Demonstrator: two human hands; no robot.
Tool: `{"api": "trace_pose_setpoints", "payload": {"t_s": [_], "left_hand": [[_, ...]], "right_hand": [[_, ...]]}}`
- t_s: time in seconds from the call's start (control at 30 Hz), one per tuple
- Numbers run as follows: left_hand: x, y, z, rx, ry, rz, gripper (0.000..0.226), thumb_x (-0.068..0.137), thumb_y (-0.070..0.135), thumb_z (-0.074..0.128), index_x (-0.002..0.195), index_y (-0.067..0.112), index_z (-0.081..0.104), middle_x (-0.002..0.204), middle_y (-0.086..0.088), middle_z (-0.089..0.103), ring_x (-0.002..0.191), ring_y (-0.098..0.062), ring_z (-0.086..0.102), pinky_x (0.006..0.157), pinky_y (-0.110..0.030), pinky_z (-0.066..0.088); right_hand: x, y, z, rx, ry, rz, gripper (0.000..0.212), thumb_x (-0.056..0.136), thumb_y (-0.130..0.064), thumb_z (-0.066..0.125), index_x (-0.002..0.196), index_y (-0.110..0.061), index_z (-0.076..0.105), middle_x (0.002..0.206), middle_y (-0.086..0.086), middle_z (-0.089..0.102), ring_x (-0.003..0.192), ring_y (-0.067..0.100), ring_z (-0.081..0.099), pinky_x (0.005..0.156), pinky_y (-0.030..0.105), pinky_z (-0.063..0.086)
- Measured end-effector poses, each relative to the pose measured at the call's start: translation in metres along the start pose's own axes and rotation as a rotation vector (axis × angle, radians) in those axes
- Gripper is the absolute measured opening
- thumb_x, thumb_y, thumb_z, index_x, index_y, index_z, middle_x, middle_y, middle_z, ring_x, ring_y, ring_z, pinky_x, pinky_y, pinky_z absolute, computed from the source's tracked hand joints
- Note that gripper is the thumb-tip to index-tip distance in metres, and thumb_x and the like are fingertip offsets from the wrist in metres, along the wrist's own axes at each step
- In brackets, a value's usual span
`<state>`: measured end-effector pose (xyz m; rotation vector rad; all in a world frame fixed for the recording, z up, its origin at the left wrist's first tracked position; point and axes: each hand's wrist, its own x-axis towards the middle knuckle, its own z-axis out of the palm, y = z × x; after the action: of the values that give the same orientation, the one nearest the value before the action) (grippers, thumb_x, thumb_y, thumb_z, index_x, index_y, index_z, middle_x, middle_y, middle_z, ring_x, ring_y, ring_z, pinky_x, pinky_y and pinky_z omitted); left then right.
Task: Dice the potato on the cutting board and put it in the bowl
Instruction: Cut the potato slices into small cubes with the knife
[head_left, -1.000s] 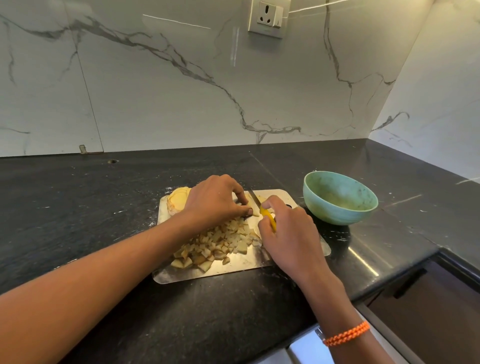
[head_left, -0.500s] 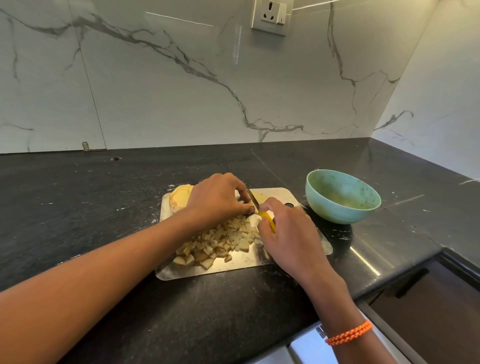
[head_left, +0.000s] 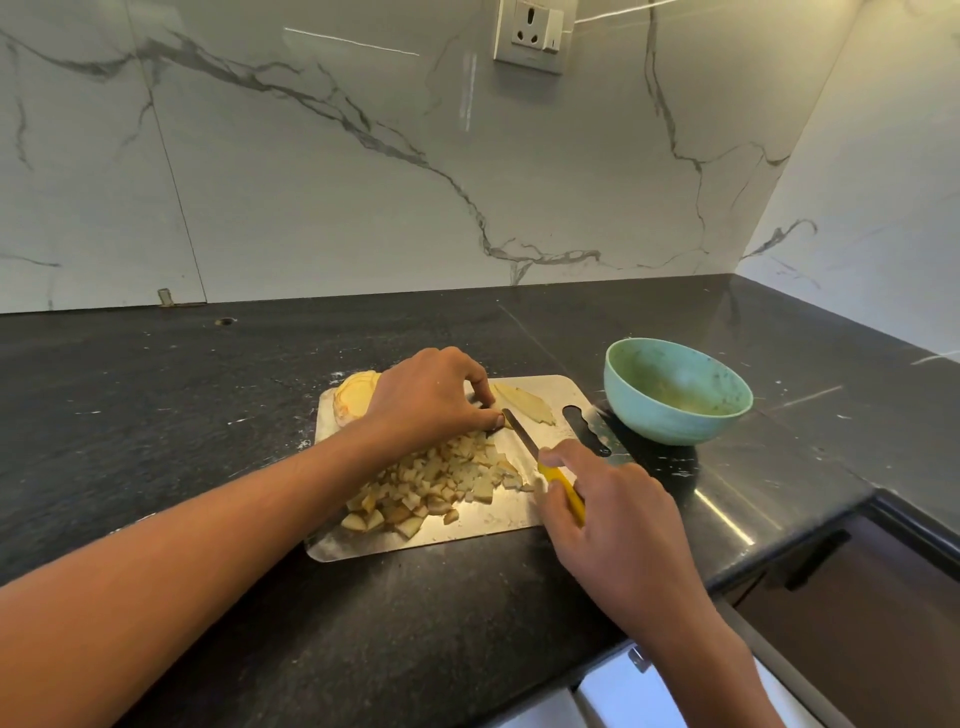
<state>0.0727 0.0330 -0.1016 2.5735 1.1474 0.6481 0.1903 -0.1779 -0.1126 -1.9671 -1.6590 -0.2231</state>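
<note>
Right hand (head_left: 618, 514): grip closed round yellow knife handle (head_left: 563, 491), blade (head_left: 519, 434) angled across the cutting board (head_left: 467, 525). Left hand (head_left: 431, 397): fingertips curled, pinching a potato piece at the blade tip. Diced potato (head_left: 436, 483): heaped mid-board. Potato slice (head_left: 524, 402): far edge. Bowl (head_left: 675, 392): on table (head_left: 156, 415), just right of board.

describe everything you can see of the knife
The knife is small, with a narrow grey metal-looking blade and a yellow handle that looks plastic. The right hand grips the handle, hiding most of it. The blade angles up and left over the cutting board, its tip beside the left hand's fingertips. It lies between the pile of diced potato and a loose potato slice.
</note>
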Motion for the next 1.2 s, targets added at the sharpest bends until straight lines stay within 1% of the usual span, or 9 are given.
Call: {"api": "trace_pose_setpoints", "payload": {"t_s": [0.2,0.37,0.47,0.57,0.67,0.8,0.97,1.1,1.2], "left_hand": [[0.000,0.000,0.000,-0.008,0.004,0.008,0.031,0.079,0.064,0.081,0.094,0.037,0.080,0.128,0.017,0.071,0.109,-0.008,0.064,0.075,-0.030,0.056],[0.000,-0.001,0.000,-0.015,0.003,0.010,0.032,0.080,0.064,0.081,0.096,0.036,0.081,0.126,0.016,0.071,0.108,-0.008,0.064,0.076,-0.030,0.056],[0.001,-0.002,0.000,-0.021,0.002,0.006,0.032,0.079,0.065,0.081,0.095,0.037,0.081,0.125,0.017,0.072,0.107,-0.008,0.064,0.079,-0.032,0.060],[0.000,-0.001,0.000,-0.022,0.016,-0.002,0.027,0.082,0.060,0.081,0.095,0.037,0.082,0.124,0.016,0.073,0.103,-0.008,0.065,0.071,-0.026,0.055],[-0.002,0.000,-0.002,-0.016,0.043,-0.014,0.019,0.084,0.056,0.081,0.093,0.038,0.082,0.120,0.016,0.074,0.097,-0.007,0.066,0.063,-0.022,0.048],[-0.004,0.000,-0.002,-0.012,0.092,-0.031,0.021,0.082,0.058,0.082,0.089,0.038,0.082,0.115,0.015,0.076,0.094,-0.007,0.067,0.065,-0.024,0.052],[-0.005,0.001,-0.002,-0.012,0.096,-0.026,0.022,0.083,0.056,0.081,0.091,0.036,0.082,0.115,0.013,0.075,0.092,-0.008,0.066,0.061,-0.020,0.046],[-0.006,0.002,-0.001,-0.017,0.098,-0.028,0.021,0.084,0.055,0.080,0.091,0.036,0.081,0.116,0.013,0.075,0.093,-0.007,0.065,0.061,-0.021,0.047],[-0.006,0.002,0.000,-0.011,0.111,-0.027,0.019,0.085,0.054,0.079,0.091,0.036,0.081,0.114,0.014,0.075,0.091,-0.007,0.063,0.059,-0.021,0.044]], "right_hand": [[-0.012,0.008,-0.002,-0.043,0.048,0.027,0.027,0.098,-0.035,0.056,0.124,-0.036,0.062,0.062,-0.008,0.058,0.061,0.012,0.054,0.058,0.041,0.051],[-0.007,0.010,-0.004,0.000,0.050,0.054,0.027,0.098,-0.032,0.058,0.125,-0.032,0.065,0.061,-0.011,0.057,0.058,0.008,0.053,0.055,0.033,0.047],[0.002,0.002,-0.003,0.010,0.038,0.033,0.029,0.099,-0.031,0.056,0.127,-0.032,0.063,0.062,-0.010,0.057,0.060,0.010,0.053,0.056,0.035,0.048],[0.022,-0.007,0.004,-0.009,0.050,0.056,0.030,0.100,-0.031,0.054,0.129,-0.032,0.060,0.065,-0.008,0.059,0.061,0.011,0.056,0.060,0.037,0.051],[0.045,-0.014,0.016,-0.031,0.036,0.088,0.033,0.100,-0.030,0.051,0.131,-0.029,0.060,0.074,-0.003,0.066,0.068,0.017,0.059,0.062,0.038,0.051],[0.056,-0.016,0.023,-0.001,-0.001,0.094,0.032,0.099,-0.029,0.051,0.129,-0.029,0.061,0.078,-0.004,0.067,0.068,0.014,0.059,0.060,0.035,0.050],[0.053,-0.015,0.025,-0.014,0.020,0.063,0.032,0.101,-0.031,0.051,0.132,-0.030,0.060,0.077,-0.006,0.067,0.067,0.012,0.059,0.061,0.036,0.053],[0.052,-0.017,0.025,-0.020,-0.001,0.059,0.031,0.101,-0.030,0.050,0.131,-0.030,0.060,0.075,-0.009,0.057,0.065,0.011,0.055,0.059,0.031,0.040],[0.050,-0.017,0.024,-0.032,-0.018,0.053,0.031,0.101,-0.031,0.049,0.130,-0.029,0.060,0.080,-0.004,0.060,0.071,0.017,0.059,0.061,0.032,0.041]]}}
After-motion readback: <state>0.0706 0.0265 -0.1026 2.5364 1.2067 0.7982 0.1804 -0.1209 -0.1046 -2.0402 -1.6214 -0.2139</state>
